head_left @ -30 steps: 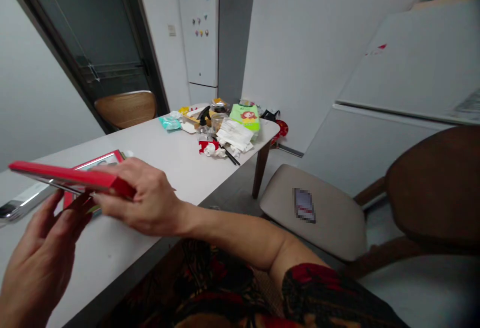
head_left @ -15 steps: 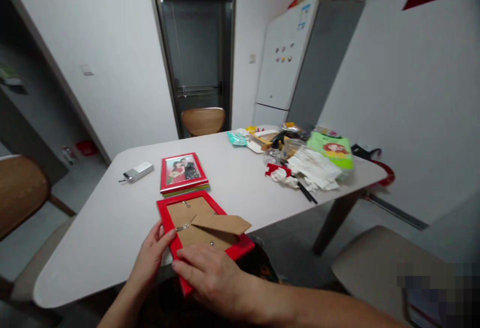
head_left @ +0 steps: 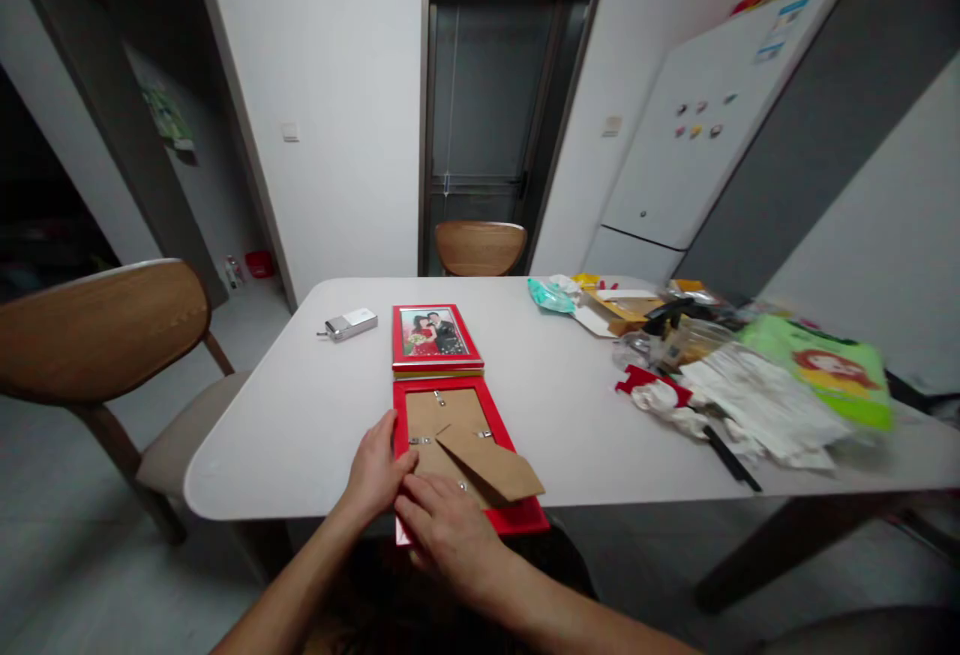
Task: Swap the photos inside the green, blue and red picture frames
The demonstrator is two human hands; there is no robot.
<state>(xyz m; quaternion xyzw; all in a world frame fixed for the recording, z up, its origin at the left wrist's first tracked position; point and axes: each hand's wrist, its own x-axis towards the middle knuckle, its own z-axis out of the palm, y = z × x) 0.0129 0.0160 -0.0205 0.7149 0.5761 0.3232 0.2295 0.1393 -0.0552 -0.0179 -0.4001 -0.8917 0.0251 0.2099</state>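
Observation:
A red picture frame (head_left: 491, 396) lies back side up at the near table edge, its brown backing showing with small metal clips and a cardboard stand (head_left: 495, 465) tilted up from it. My left hand (head_left: 377, 470) grips the frame's left edge, thumb on top. Across the near left corner, my right hand (head_left: 448, 525) is closed on the same frame, fingers over its border; its thumb is hidden. Just beyond lies a stack of frames, the top one a red framed photo (head_left: 435, 333) of two people, face up.
A silver box-like device (head_left: 351, 324) lies at the left of the white table (head_left: 300, 435). On the right are crumpled white papers (head_left: 757, 405), a green bag (head_left: 825, 365), black sticks (head_left: 731, 457) and a teal packet (head_left: 550, 295). Wooden chairs stand left (head_left: 105, 325) and behind (head_left: 481, 247).
The view has swung left, so the table's contents appear farther right. The held frame has turned straighter and now lies close against the stack. Both hands keep their grip on it.

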